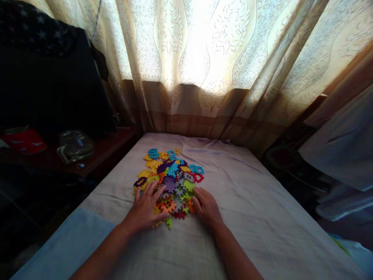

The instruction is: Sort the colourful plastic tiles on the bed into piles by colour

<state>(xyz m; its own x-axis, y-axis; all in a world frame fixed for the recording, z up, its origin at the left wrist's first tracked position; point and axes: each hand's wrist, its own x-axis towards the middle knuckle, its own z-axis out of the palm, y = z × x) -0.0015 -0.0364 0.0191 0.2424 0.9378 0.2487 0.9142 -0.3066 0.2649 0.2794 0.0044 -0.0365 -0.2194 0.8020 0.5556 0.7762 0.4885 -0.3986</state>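
A heap of colourful plastic interlocking pieces [169, 184] with toothed edges lies on the cloth-covered surface, in yellow, blue, purple, grey, green, orange and red. My left hand [147, 208] rests over the heap's near left side, fingers spread, nothing gripped. At the heap's right edge is my right hand [206, 207], its fingers loosely bent and close together beside a lime-green piece [189, 186] and an orange piece [191, 206]. Whether its fingertips hold a piece is hidden. Blue pieces [196, 168] and a red piece [198, 177] lie at the far right of the heap.
A pale sheet [244, 194] covers the surface. On the left, a dark red table [116, 142] bears a glass jug [75, 146], a red container [25, 140] and a large dark screen [55, 85]. Patterned curtains [192, 58] hang behind; light cloth [344, 136] hangs on the right.
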